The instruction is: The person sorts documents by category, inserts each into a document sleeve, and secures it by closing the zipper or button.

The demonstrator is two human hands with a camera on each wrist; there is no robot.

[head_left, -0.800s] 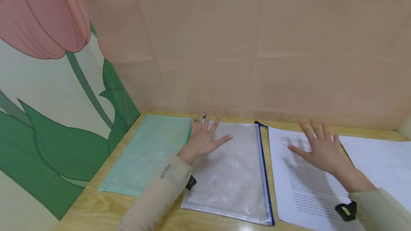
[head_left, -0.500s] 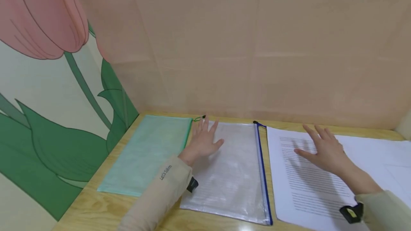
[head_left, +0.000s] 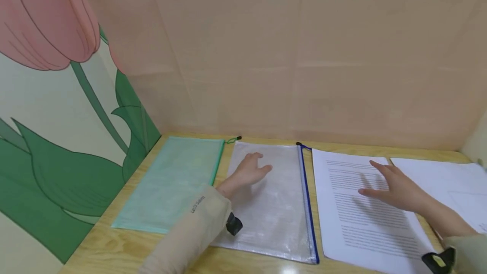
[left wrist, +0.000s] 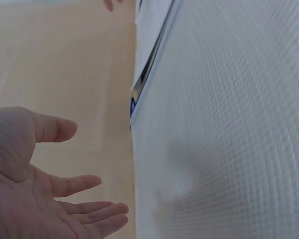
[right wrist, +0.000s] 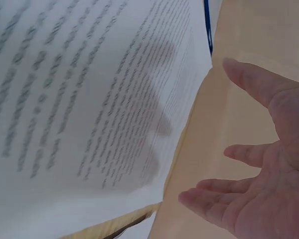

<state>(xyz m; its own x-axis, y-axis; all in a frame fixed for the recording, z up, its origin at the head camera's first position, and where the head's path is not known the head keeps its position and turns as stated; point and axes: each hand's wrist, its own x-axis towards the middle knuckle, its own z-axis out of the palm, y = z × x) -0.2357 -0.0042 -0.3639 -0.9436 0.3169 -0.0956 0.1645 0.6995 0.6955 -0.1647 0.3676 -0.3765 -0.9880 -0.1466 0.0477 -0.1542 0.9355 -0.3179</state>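
Observation:
My left hand [head_left: 247,172] hovers above a clear zip pouch [head_left: 274,215] with a blue zipper edge, its fingers loosely bent and holding nothing. The left wrist view shows that palm apart from the pouch's meshed surface [left wrist: 229,124]. On the right, my right hand [head_left: 399,189] hangs over a printed sheet of paper [head_left: 335,231], thumb and fingers spread, and its shadow falls on the text. In the right wrist view a gap separates its fingers from the page [right wrist: 99,89]. Left of the clear pouch lies a green zip pouch [head_left: 179,176], flat and untouched.
Another white sheet [head_left: 441,176] lies at the far right, partly behind the right forearm. All lie on a wooden table [head_left: 102,248]. A beige covering [head_left: 236,54] rises behind it, and a wall with a painted tulip [head_left: 49,20] stands at the left.
Both hands have gone from widely spread fingers to more bent ones. The right hand has shifted right and a little nearer the table's front. The view has turned slightly to the right.

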